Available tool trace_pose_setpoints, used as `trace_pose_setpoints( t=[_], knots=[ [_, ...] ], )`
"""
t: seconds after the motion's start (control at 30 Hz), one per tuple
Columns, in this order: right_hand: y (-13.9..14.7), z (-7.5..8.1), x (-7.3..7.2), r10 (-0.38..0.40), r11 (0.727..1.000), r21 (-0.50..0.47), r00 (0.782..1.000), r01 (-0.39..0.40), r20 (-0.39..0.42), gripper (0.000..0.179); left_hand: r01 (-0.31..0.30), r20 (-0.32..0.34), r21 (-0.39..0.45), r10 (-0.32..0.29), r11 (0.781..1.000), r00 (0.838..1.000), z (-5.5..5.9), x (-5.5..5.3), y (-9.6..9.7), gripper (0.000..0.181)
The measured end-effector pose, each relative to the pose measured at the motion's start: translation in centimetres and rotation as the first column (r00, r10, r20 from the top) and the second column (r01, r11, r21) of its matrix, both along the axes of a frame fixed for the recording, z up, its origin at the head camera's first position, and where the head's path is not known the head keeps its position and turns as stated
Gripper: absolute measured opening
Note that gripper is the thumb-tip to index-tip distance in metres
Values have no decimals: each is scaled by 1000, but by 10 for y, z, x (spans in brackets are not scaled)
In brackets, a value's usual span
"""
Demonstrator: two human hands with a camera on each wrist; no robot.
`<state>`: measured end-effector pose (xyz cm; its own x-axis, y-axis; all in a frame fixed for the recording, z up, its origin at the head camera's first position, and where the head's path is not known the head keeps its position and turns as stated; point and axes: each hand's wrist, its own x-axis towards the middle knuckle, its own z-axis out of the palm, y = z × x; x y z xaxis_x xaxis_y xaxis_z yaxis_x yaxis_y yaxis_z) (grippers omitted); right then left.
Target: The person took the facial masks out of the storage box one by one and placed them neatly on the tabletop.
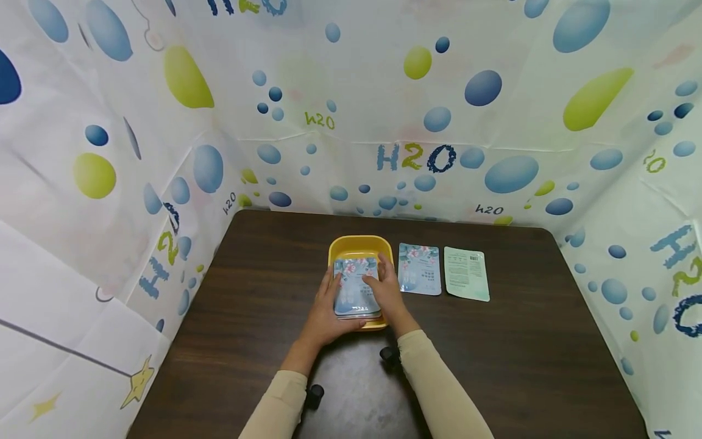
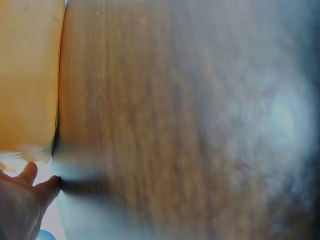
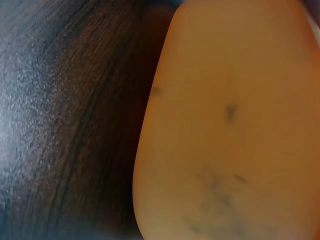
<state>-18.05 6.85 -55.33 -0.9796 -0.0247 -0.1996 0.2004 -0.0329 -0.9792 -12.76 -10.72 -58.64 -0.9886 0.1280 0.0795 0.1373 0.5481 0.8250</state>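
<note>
A stack of face mask packets (image 1: 355, 292), pale blue with pink flowers on the top one, lies over the yellow tray (image 1: 361, 241) in the head view. My left hand (image 1: 322, 316) holds the stack along its left side and near edge. My right hand (image 1: 388, 297) grips it from the right, thumb on the top packet. In the left wrist view the tray's wall (image 2: 27, 75) and part of a hand (image 2: 22, 202) show at the left. The right wrist view shows mostly the tray's wall (image 3: 225, 135), without fingers.
Right of the tray, a blue floral packet (image 1: 419, 269) lies on the dark wooden table (image 1: 526, 341). Beside it is a pale green packet (image 1: 467, 274) with its printed text side up. A white sheet (image 1: 356, 73) with blue and green spots hangs behind the table.
</note>
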Motion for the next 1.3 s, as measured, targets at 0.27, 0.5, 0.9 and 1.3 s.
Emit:
trace_pose_setpoints(
  t=[0.27, 0.5, 0.9, 1.3],
  knots=[
    [2, 0, 0, 8, 1000, 7, 1000, -8, 20, 66, 2, 1, 0, -2, 1000, 1000, -1, 1, 2, 125],
    [2, 0, 2, -1, 993, -115, 1000, 1, -1, 61, -2, -1, -15, 2, 1000, 1000, -2, 0, 2, 125],
    [0, 0, 3, -13, 993, -117, 999, 6, -52, 58, 4, -16, -11, -4, 1000, 1000, -4, -2, 1, 124],
    [1, -1, 5, 57, 996, -60, 996, -61, -63, 51, 10, -19, 3, -10, 1000, 1000, -3, -1, 0, 123]
  ],
)
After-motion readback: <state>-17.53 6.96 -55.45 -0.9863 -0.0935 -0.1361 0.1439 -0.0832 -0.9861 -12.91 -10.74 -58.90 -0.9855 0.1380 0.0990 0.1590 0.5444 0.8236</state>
